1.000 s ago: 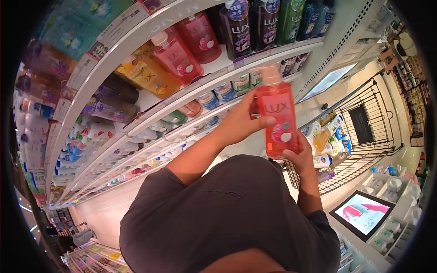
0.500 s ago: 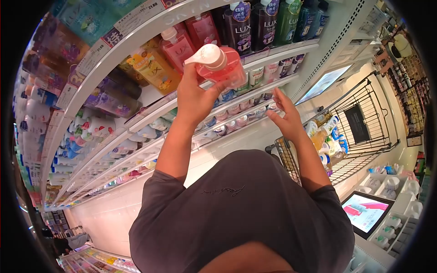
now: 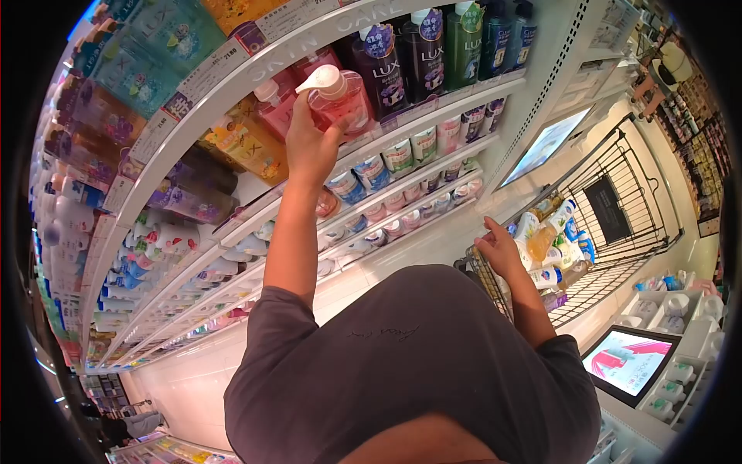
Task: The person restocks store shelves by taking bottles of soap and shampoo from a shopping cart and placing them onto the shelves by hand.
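the left hand [image 3: 311, 155] is gripping the pink bottle [image 3: 357, 102] with curled fingers, ideally holding it upright, while the right hand [image 3: 499, 249] is hanging empty, half-open

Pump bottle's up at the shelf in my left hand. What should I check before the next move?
1. Left hand has a grip on the translucent pink plastic pump bottle: ok.
2. Bottle's base seated on the white shelf: cannot tell, contact is unclear.
3. Gap to the dark purple plastic LUX bottle: cannot tell, the two meet in this view.
4. Right hand free of any item: ok.
5. Black wire cart away from the bottle: ok.
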Available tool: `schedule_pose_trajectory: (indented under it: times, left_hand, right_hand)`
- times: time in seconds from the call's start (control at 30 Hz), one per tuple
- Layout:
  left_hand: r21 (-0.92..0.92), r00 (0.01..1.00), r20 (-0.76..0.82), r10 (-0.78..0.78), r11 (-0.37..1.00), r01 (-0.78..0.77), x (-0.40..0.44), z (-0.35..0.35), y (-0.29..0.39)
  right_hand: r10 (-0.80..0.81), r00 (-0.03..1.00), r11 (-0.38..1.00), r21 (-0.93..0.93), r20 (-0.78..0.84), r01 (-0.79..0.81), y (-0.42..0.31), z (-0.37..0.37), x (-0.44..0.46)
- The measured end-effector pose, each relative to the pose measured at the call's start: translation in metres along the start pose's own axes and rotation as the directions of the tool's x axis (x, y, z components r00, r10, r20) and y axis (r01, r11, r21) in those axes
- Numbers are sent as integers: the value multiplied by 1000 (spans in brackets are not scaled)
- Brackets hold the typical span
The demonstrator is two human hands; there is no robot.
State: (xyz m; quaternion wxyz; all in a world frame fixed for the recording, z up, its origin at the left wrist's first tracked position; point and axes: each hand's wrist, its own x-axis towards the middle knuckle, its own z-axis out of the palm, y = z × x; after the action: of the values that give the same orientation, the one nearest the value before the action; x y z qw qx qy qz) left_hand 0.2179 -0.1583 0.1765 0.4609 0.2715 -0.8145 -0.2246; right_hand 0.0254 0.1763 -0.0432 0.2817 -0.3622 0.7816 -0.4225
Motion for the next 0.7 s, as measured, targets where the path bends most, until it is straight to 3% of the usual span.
schedule_pose_trajectory:
  times: [0.37,0.5,0.57,0.67,0.7]
  left_hand:
    - [65,998,-7,-55,996,56,20,11,7]
    - [249,994,29,-108,964,98,30,9,13]
    - [293,989,43,-143,948,124,30,11,14]
    - [377,995,16,-100,922,86,28,16,6]
    - [432,1000,-21,6,902,3,26,19,0]
  right_hand:
    - [46,994,999,17,-101,-44,35,-10,0]
    - [66,995,998,29,-78,-64,42,-7,-1]
    - [96,995,993,-67,-35,-99,53,-4,-1]
    - [190,982,970,-158,16,-186,55,-1,-5]
    - [190,982,970,-157,17,-185,63,3,-6]
